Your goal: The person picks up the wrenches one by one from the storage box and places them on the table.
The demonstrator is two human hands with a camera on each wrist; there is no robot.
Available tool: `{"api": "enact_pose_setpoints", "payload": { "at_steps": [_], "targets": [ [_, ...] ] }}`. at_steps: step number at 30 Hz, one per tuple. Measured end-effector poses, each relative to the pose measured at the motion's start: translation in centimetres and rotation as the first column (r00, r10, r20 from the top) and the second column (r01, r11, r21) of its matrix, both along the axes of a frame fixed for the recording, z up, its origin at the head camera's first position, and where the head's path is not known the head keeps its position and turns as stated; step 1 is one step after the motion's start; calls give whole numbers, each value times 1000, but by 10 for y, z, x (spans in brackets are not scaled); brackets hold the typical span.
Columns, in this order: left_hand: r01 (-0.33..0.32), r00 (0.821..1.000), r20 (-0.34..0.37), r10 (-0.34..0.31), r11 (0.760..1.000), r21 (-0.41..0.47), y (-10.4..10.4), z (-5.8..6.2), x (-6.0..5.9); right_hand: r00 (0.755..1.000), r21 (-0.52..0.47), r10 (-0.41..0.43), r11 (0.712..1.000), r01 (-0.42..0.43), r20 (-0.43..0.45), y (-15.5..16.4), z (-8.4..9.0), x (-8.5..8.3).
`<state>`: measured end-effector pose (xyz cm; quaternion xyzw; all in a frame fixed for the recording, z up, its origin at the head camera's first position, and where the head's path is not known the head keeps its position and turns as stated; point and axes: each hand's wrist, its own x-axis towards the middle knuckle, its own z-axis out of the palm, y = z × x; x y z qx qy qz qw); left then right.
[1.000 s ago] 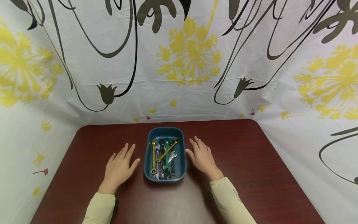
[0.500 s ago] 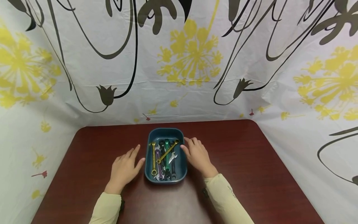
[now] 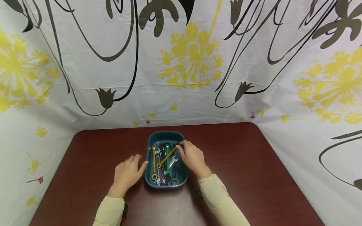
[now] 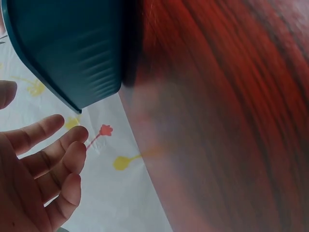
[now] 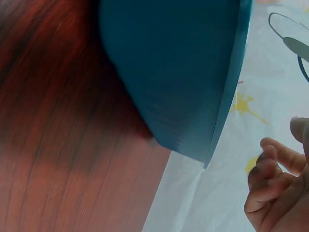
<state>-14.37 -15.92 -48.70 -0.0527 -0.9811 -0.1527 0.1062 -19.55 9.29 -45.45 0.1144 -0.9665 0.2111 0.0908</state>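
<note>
A blue rectangular plastic tray (image 3: 166,186) holds several combination wrenches. One gold wrench (image 3: 167,156) lies diagonally on top; another gold wrench (image 3: 154,163) lies along the left side. Between and under them are a green wrench (image 3: 168,169), a purple wrench (image 3: 159,163), a silver wrench (image 3: 173,161) and black ones. My right hand (image 3: 193,157) reaches over the tray's right rim, its thumb and forefinger at the upper end of the diagonal wrench. In the right wrist view its thumb and fingers are apart. My left hand (image 3: 126,175) is by the left rim, fingers loosely bent, holding nothing.
The tray stands on a dark red wooden table (image 3: 232,157) with rounded far corners. Behind and beside it hangs a white cloth (image 3: 169,69) printed with yellow and grey flowers. Light green sleeves (image 3: 219,197) cover both forearms.
My right hand has moved left from beside the tray to over its rim at the gold wrench. My left hand has come closer to the left rim. The wrenches lie as before.
</note>
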Motion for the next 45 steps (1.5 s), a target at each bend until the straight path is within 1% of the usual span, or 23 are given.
{"api": "enact_pose_setpoints", "payload": {
  "at_steps": [4,7,16,22,27,31,37,42,45],
  "targets": [
    [3,1000,-6,-3,1000,1,2,-1,-3,999,-32,-25,999,26,23,-4,3,-3],
    [6,1000,1,-6,1000,0,4,-4,-5,997,-52,-43,998,46,63,-8,3,-4],
    [19,1000,7,-19,1000,0,10,-11,-2,978,-103,-101,987,122,183,-23,1,-7],
    [11,999,34,-11,1000,1,9,-13,0,968,-104,-99,987,126,232,-35,-9,-11],
    [7,1000,26,-7,1000,11,9,-14,-2,968,-115,-81,987,111,237,-42,-15,-15],
    [8,1000,9,-8,1000,16,11,-14,-2,967,-90,-101,988,124,233,-46,-18,-20],
    [-3,1000,11,2,1000,28,12,-15,2,949,-31,-148,986,163,278,-51,-24,-20],
    [-1,1000,-12,2,999,35,13,-16,3,947,63,-179,984,168,267,-55,-27,-21],
    [0,999,-32,1,999,34,14,-16,3,944,131,-184,980,153,275,-57,-28,-22]
  ]
}}
